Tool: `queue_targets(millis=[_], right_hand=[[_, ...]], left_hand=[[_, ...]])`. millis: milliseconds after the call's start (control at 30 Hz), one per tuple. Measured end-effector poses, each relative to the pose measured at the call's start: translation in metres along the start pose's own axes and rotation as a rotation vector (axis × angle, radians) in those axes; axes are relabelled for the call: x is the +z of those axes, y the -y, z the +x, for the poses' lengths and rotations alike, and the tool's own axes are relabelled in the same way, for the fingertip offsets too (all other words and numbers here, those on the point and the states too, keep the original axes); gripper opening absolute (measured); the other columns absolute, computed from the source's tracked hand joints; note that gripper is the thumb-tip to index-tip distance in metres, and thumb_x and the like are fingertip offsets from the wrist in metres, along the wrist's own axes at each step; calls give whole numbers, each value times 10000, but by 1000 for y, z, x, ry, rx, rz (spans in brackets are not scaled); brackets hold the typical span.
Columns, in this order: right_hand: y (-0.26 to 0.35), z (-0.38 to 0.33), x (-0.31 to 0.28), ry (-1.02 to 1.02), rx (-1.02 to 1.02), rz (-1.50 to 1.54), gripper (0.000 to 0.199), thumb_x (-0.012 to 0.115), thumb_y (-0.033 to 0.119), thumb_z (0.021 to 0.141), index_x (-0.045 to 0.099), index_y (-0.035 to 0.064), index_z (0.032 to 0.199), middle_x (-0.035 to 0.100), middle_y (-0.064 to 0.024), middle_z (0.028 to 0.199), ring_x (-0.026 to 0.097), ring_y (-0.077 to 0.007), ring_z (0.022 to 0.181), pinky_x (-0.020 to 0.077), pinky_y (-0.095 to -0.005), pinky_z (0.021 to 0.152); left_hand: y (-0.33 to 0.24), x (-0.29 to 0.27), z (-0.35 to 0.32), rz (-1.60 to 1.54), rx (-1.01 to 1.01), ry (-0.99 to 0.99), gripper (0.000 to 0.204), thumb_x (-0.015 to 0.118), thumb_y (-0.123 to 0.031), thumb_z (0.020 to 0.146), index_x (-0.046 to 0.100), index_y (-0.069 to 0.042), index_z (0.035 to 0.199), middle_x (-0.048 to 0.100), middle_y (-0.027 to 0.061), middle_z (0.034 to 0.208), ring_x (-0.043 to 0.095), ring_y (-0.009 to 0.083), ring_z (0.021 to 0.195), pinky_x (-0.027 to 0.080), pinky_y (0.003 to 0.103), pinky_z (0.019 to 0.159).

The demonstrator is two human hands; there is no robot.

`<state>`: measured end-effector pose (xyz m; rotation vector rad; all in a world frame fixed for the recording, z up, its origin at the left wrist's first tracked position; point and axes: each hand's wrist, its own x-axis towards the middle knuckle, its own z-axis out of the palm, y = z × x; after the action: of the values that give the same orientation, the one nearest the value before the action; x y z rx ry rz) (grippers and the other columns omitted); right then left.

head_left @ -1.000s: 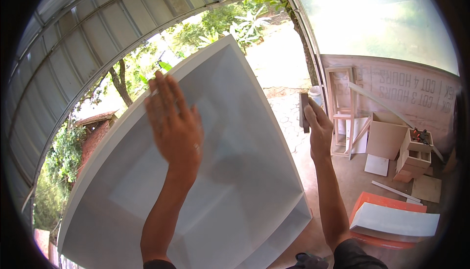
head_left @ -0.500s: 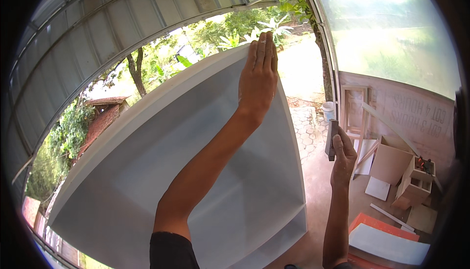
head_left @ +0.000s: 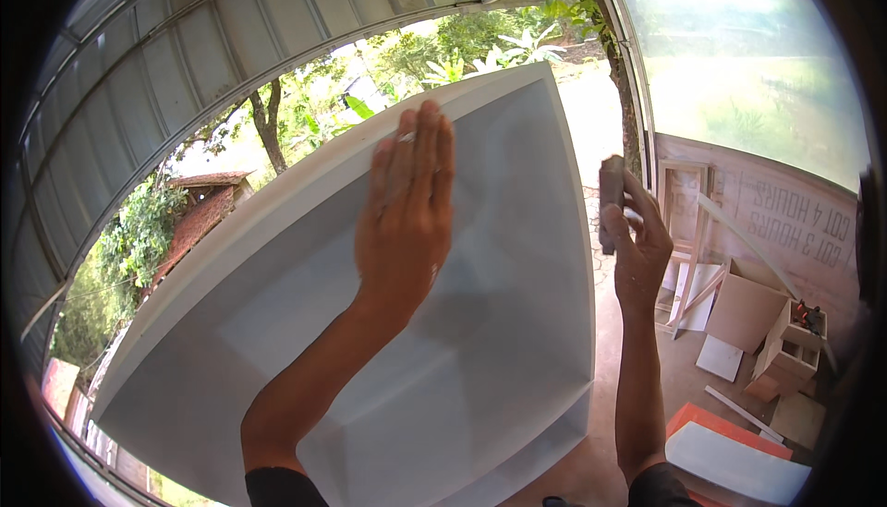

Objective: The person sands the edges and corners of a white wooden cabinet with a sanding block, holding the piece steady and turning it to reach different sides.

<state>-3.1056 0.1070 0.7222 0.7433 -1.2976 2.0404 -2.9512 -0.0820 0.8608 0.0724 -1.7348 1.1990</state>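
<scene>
A large white open-fronted cabinet (head_left: 305,341) fills the middle of the view, tilted, with its inside facing me. My left hand (head_left: 407,216) lies flat and spread against the inner panel near the upper edge. My right hand (head_left: 637,239) is at the cabinet's right edge (head_left: 577,230), closed around a small dark sanding block (head_left: 611,202) held upright.
A corrugated metal roof (head_left: 231,36) arches overhead, with trees and a brick hut beyond. At the right stand a wooden frame (head_left: 688,230), a printed board wall, small wooden boxes (head_left: 785,350), offcuts on the concrete floor and an orange-and-white panel (head_left: 730,452).
My left hand has slid down from the cabinet's top edge onto the inner panel. My right hand with the block stays at the right edge, slightly higher.
</scene>
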Motion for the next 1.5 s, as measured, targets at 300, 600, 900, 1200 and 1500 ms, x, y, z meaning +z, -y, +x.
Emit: queue_targets(millis=[300,600,900,1200,1500], right_hand=[[46,80,66,89,-418,-133,417,757,223,966,708,162,1376,585,-189,1396,568,-338,1306,437,-458,1123],[65,54,121,143,-562,-256,383,728,265,973,731,235,1355,559,-157,1485,509,-349,1360,366,-468,1162],[128,-7,176,289,-860,-153,403,805,151,869,785,257,1257,599,-136,1447,570,-348,1298,416,-465,1110],[196,-61,229,522,-1091,-48,436,849,112,765,809,250,1177,613,-144,1437,595,-350,1279,447,-476,1077],[282,-162,316,612,-1175,109,465,860,114,751,793,266,1185,617,-105,1418,588,-313,1260,419,-473,1096]], left_hand=[[66,-57,-84,0,-119,125,653,652,-143,941,461,-25,1555,469,142,1621,425,320,1516,315,474,1262],[110,-96,-153,27,-177,106,562,630,-192,963,538,-37,1496,536,155,1565,472,317,1482,243,557,1268],[199,-147,-210,147,-344,59,684,671,-242,976,397,-26,1564,503,162,1578,437,362,1487,266,549,1248],[328,-243,-338,270,-785,-57,853,835,-389,894,416,-84,1571,470,131,1584,391,324,1493,278,500,1255],[333,-245,-423,-184,-1567,-181,883,848,-531,871,468,29,1438,722,189,1163,693,247,1048,536,374,932]])
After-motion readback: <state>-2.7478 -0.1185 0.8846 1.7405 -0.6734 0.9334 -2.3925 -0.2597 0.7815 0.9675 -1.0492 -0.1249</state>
